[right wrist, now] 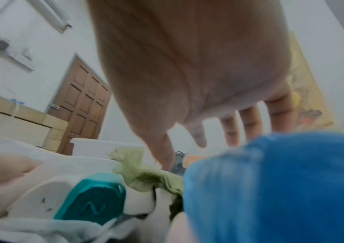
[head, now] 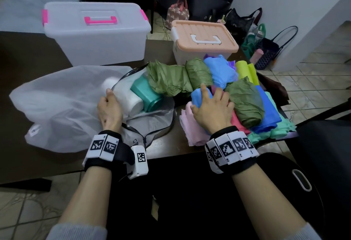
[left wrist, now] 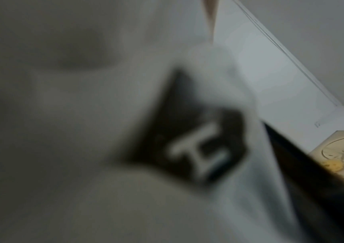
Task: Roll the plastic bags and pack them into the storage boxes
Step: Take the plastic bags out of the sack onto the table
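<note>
My right hand lies with spread, fairly straight fingers on a light blue rolled bag in the pile of coloured plastic bags. The right wrist view shows the fingers reaching over that blue roll. My left hand grips the black-edged mouth of a translucent white mesh zip bag, thumb on its rim. A white roll and a teal roll lie in that opening. Two storage boxes stand behind with lids on: a clear one with pink handle and one with a peach lid.
Olive green rolls, a yellow-green roll and flat pink and blue bags crowd the table's right side. Handbags stand on the floor behind. A black chair is at the right. The left wrist view shows only blurred mesh fabric.
</note>
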